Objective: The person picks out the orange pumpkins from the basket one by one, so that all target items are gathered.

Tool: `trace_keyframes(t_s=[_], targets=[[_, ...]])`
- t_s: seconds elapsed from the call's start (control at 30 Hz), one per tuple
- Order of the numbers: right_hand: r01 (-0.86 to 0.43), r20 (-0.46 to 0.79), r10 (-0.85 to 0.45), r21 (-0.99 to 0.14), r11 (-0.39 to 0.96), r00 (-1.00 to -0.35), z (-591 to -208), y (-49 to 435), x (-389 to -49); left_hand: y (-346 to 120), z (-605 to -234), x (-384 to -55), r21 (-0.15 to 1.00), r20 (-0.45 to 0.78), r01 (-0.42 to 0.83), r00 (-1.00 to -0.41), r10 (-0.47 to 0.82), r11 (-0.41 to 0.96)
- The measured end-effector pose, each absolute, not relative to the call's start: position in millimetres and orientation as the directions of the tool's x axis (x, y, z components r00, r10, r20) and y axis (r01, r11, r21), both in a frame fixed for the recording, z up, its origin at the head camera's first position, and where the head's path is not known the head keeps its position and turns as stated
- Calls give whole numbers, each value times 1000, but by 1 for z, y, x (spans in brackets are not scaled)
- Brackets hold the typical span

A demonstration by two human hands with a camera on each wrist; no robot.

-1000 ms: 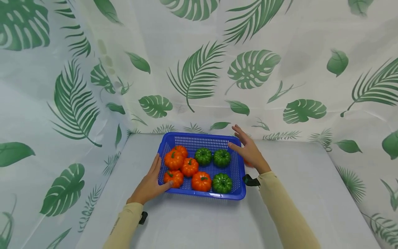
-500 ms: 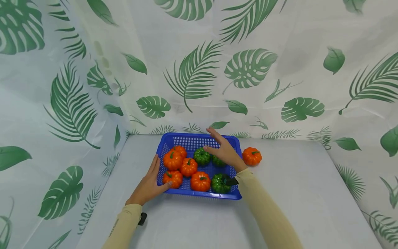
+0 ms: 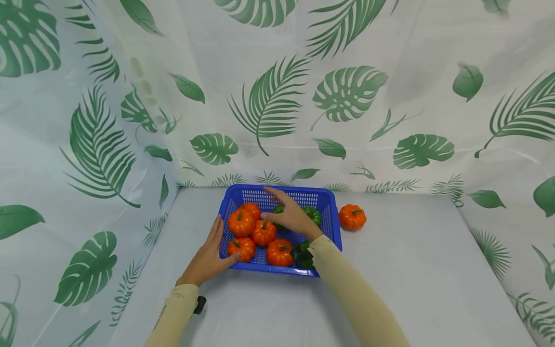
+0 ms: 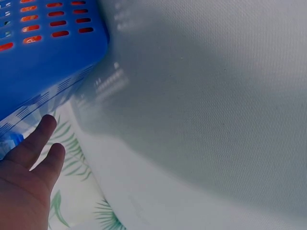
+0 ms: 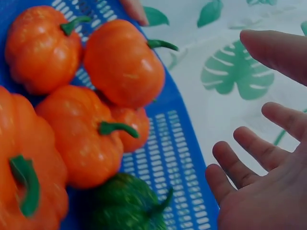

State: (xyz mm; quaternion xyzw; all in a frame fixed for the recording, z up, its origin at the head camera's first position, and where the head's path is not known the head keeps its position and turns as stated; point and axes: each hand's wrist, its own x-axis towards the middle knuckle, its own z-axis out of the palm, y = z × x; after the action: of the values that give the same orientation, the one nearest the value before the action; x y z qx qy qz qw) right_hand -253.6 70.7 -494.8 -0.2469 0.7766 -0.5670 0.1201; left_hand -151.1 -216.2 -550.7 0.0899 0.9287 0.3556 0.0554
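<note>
A blue plastic basket (image 3: 337,236) holds several small orange pumpkins (image 3: 241,223) on its left side and front, with green pumpkins (image 3: 313,217) toward its right, partly hidden by my right arm. My left hand (image 3: 204,260) lies along the basket's left side, fingers straight outside the wall and thumb over the front left rim. In the left wrist view, two extended fingers show beside the basket wall (image 4: 43,72). My right hand (image 3: 292,217) is over the middle of the basket with spread fingers and nothing held. Orange pumpkins (image 5: 124,62) and a green pumpkin (image 5: 127,203) fill the right wrist view.
One orange pumpkin (image 3: 352,217) sits on the white table (image 3: 416,270), just outside the basket's right side. A leaf-patterned curtain (image 3: 277,96) rises behind the table and along both sides.
My right hand has moved left from the basket's right rim to over its middle, uncovering the orange pumpkin outside the basket. The left hand stays at the basket's left side.
</note>
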Motion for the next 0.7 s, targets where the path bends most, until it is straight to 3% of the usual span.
trace_keyframes(t_s=[0.53, 0.7], targets=[[-289, 62, -627, -919, 268, -777, -512, 27, -248, -218, -549, -151, 673, -47, 116, -979, 199, 731], [-337, 31, -641, -870, 360, -767, -515, 17, -249, -216, -547, -152, 666, -44, 120, -979, 199, 737]])
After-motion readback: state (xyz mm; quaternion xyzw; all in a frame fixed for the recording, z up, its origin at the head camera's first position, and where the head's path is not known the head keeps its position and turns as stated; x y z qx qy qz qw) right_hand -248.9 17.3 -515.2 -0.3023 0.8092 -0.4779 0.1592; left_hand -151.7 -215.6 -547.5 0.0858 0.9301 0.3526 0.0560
